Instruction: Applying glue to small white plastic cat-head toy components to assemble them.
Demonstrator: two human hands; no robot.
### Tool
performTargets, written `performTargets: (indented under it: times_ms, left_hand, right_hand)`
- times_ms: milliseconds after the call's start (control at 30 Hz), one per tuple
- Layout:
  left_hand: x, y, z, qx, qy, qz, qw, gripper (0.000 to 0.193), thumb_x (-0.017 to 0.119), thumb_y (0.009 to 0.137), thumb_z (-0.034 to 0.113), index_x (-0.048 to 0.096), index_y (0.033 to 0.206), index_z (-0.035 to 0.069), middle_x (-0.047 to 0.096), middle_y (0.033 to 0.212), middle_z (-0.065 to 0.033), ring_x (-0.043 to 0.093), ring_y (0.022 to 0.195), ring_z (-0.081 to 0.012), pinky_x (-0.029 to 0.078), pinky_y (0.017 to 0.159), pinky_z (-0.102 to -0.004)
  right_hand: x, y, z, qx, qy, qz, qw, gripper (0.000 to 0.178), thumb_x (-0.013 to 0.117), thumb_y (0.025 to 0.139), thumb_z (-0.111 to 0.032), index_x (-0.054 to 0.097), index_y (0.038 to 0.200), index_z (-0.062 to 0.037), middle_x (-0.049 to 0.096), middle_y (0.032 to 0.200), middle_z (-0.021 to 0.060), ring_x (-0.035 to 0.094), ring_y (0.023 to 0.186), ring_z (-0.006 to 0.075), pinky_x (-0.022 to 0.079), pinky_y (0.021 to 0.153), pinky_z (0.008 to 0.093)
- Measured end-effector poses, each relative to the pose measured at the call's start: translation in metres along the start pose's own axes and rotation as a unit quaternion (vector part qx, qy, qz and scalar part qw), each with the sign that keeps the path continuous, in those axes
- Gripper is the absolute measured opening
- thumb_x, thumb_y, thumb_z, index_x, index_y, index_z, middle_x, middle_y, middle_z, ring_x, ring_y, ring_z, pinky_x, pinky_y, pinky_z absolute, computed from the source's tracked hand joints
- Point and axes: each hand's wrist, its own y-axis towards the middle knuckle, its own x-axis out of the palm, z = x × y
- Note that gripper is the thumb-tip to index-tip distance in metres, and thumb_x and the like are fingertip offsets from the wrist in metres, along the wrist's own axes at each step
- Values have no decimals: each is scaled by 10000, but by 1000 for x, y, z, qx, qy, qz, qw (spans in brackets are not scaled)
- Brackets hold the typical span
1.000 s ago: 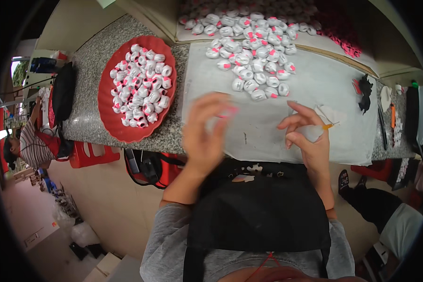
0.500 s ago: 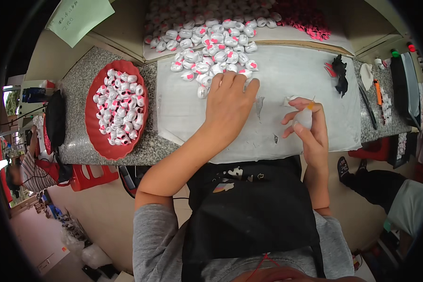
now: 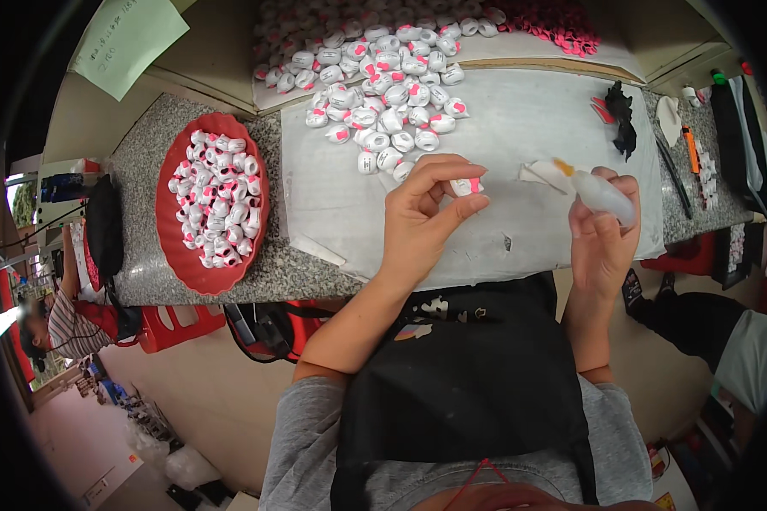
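Between the thumb and fingertips of my left hand (image 3: 419, 226) sits a small white plastic piece with a pink part (image 3: 464, 186). My right hand (image 3: 603, 249) is closed around a translucent squeeze bottle (image 3: 605, 200), whose orange tip points up and to the left, toward the held piece but apart from it. Beyond my left hand lies a loose pile of similar white pieces (image 3: 392, 119), many showing pink parts. Both hands are above the pale sheet (image 3: 332, 196) covering the worktop. A crumpled white scrap (image 3: 544, 175) lies between the hands.
At left, a red scalloped tray (image 3: 170, 243) holds many white and pink pieces. Small pink parts (image 3: 562, 36) are heaped at the back. A black crumpled item (image 3: 624, 123), a dark rod (image 3: 673, 179) and an orange pen-like tool (image 3: 689, 146) lie at right. Other people are visible on both sides.
My left hand has come back from the pile toward me, now pinching one white piece. My right hand has shifted right and wrapped around the bottle, tipping its nozzle leftward.
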Motion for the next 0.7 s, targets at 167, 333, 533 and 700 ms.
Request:
performTargets:
  times_ms: [167,333,533,700]
  left_hand:
    - [0,-3,-3,-9,-88,31,996,316,536,708,-28,478,1017,1,469,1026,-105,475,882,-144,406,761,-291]
    - [-4,-8,-3,-11,-102,53,993,349,520,725,-12,428,1062,-9,495,987,-127,476,925,-179,420,773,-327]
    - [-7,-10,-3,-8,-127,45,991,349,511,723,-27,409,1057,-18,489,990,-156,495,914,-198,422,791,-350]
    - [-7,-10,-3,-3,-135,33,990,351,508,717,-42,409,1054,-22,489,994,-162,508,896,-212,418,789,-331]
  right_hand:
    - [15,0,0,-31,-16,65,997,303,614,608,-46,423,844,-37,429,840,87,443,669,133,372,571,223]
    - [26,-8,2,-214,-203,-34,955,372,710,543,-85,437,793,-51,425,799,74,451,644,143,391,573,235]
    - [33,-13,2,-243,-256,-126,927,425,748,500,-65,465,816,-56,454,790,71,490,594,125,426,535,230]
    - [34,-17,5,-241,-291,-120,918,388,740,533,-162,446,769,-66,433,744,45,425,556,111,372,481,215]
